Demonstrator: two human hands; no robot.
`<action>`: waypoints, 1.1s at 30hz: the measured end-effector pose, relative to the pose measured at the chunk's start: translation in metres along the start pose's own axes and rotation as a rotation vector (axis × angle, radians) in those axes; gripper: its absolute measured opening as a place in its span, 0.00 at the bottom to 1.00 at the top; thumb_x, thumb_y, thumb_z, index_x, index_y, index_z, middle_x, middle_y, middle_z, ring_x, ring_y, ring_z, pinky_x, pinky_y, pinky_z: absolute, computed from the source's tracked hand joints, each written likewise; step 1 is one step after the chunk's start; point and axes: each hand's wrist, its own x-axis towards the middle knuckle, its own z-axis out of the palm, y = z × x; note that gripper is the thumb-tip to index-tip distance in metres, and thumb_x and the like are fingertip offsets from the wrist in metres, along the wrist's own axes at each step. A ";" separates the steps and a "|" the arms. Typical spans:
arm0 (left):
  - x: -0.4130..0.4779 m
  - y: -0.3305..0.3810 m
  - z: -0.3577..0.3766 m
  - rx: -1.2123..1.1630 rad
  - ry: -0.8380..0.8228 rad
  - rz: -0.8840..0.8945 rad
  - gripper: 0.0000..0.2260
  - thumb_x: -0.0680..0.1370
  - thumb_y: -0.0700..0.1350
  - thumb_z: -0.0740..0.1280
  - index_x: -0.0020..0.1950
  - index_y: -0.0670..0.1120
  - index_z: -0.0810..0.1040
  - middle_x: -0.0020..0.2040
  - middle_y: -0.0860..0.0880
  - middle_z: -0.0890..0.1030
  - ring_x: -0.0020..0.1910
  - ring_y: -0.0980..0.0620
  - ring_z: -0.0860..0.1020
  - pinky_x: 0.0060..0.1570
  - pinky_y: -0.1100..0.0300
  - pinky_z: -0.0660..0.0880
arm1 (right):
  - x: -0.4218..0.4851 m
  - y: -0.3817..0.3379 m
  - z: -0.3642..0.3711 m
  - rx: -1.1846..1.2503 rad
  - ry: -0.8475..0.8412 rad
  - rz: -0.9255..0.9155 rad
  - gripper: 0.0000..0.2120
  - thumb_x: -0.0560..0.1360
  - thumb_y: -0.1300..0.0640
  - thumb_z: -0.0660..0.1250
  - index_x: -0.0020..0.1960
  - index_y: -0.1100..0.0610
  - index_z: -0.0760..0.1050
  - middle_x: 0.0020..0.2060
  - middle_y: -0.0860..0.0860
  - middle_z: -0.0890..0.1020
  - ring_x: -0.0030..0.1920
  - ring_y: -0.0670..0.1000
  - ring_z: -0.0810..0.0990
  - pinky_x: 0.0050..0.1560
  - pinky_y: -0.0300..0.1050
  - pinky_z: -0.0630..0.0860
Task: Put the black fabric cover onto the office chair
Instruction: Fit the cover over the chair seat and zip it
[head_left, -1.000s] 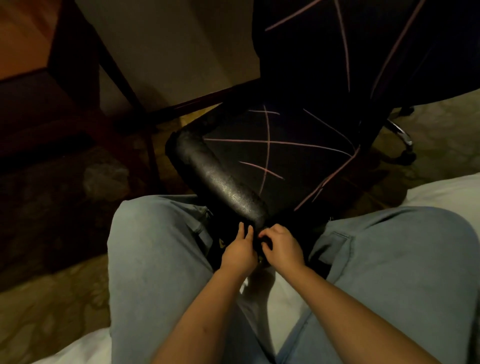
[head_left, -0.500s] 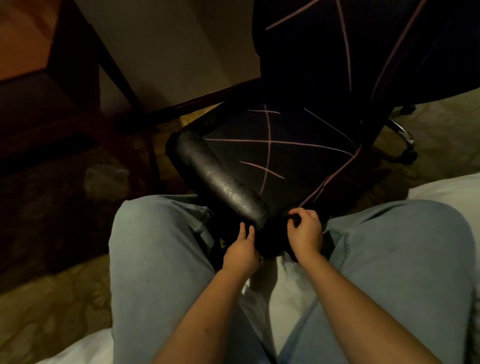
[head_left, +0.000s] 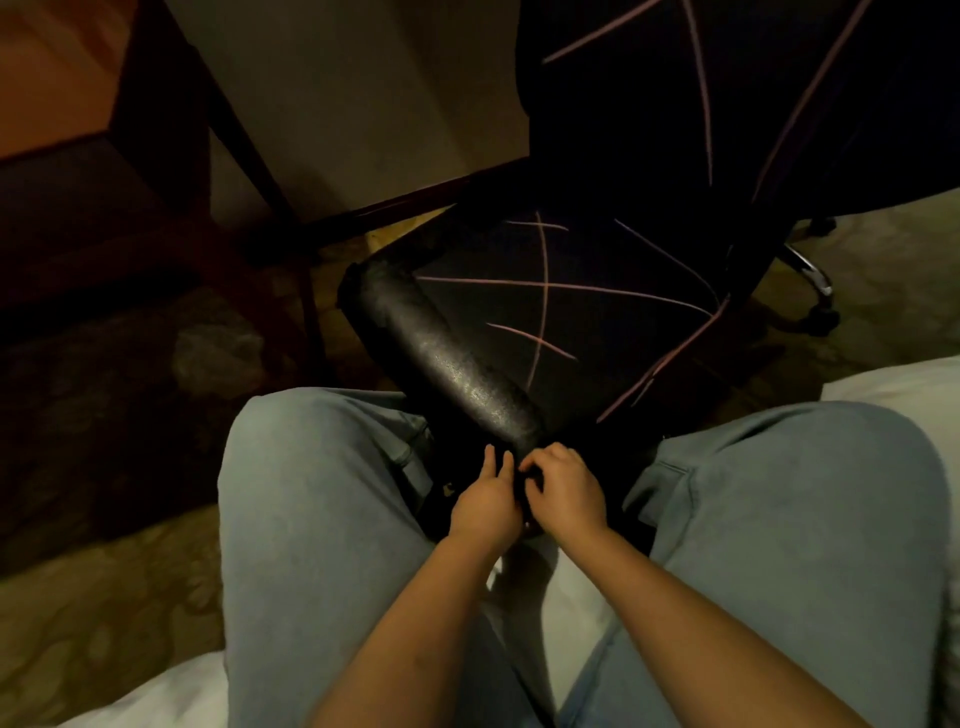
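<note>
Both forearms reach to the near front corner of the office chair (head_left: 457, 374) seat, the left hand (head_left: 485, 506) laying straight fingers against its bare leather edge, the right hand (head_left: 566, 491) curled and pinching the hem of the black fabric cover (head_left: 597, 322), which drapes seat and backrest.

— How's the light?
— Dim, warm, yellowish. The wall (head_left: 363, 104) and the pale jeans (head_left: 322, 519) catch most of it. A dull sheen lies on the bare front edge of the office chair (head_left: 457, 374).
— The dark areas?
— The black fabric cover (head_left: 597, 312) loses all detail but its pink lines, and the left side under the table (head_left: 57, 88) sinks into shadow.
— Sharpness?
— Soft and grainy throughout, with wide-angle stretching at the borders.
</note>
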 end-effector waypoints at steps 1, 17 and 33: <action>0.000 0.000 0.000 0.000 -0.004 0.001 0.32 0.80 0.46 0.61 0.80 0.46 0.48 0.80 0.43 0.44 0.61 0.42 0.76 0.51 0.53 0.73 | 0.002 0.002 -0.003 0.016 0.034 0.023 0.07 0.74 0.58 0.66 0.51 0.51 0.79 0.50 0.50 0.77 0.55 0.51 0.75 0.50 0.47 0.75; 0.002 0.002 0.000 0.011 -0.008 -0.010 0.31 0.80 0.43 0.60 0.80 0.44 0.48 0.80 0.42 0.43 0.58 0.42 0.77 0.47 0.54 0.72 | 0.014 0.021 -0.022 0.070 0.117 0.148 0.08 0.75 0.61 0.67 0.52 0.53 0.79 0.54 0.50 0.78 0.57 0.52 0.75 0.55 0.46 0.74; -0.002 0.000 -0.002 -0.015 -0.028 -0.005 0.30 0.81 0.42 0.58 0.80 0.46 0.48 0.80 0.44 0.43 0.59 0.40 0.76 0.48 0.52 0.72 | 0.020 0.022 -0.019 0.121 0.195 0.140 0.07 0.74 0.63 0.68 0.50 0.55 0.80 0.50 0.52 0.78 0.53 0.54 0.77 0.52 0.47 0.75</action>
